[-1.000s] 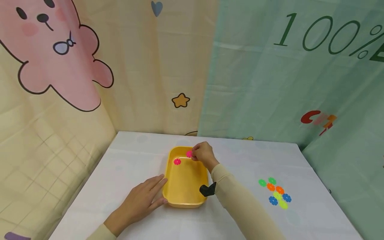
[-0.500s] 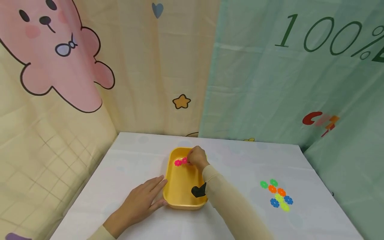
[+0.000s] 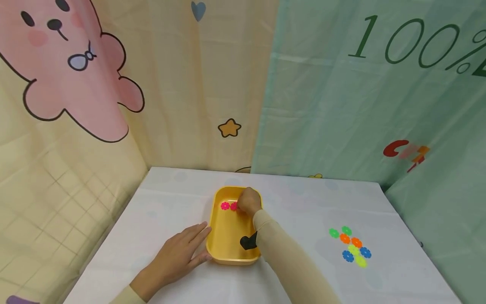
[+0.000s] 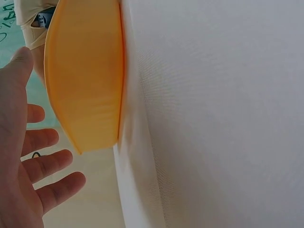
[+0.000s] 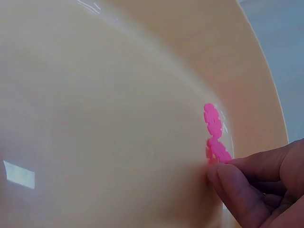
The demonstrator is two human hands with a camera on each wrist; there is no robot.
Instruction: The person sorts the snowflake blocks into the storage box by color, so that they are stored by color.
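Observation:
A yellow plastic tray (image 3: 231,236) lies on the white table. Inside it, near the far end, one pink flower-shaped disc (image 3: 225,206) rests on the bottom. Beside that disc my right hand (image 3: 249,202) pinches a second pink disc (image 5: 219,150) between thumb and forefinger, low in the tray. The right wrist view shows the two discs edge to edge, the first pink disc (image 5: 212,120) farther up. My left hand (image 3: 182,253) lies at the tray's left side with straight fingers, fingertips at the rim. In the left wrist view the fingers (image 4: 47,166) are spread beside the tray wall.
To the right on the table (image 3: 303,219) lies a loose group of flower discs: green discs (image 3: 346,230), orange discs (image 3: 356,242), yellow discs (image 3: 360,261) and blue discs (image 3: 347,256). Printed curtains (image 3: 182,84) hang behind the table and along both sides.
My right hand has moved down into the tray and slightly left, bringing its pink disc next to the other one. The left hand has stayed in place.

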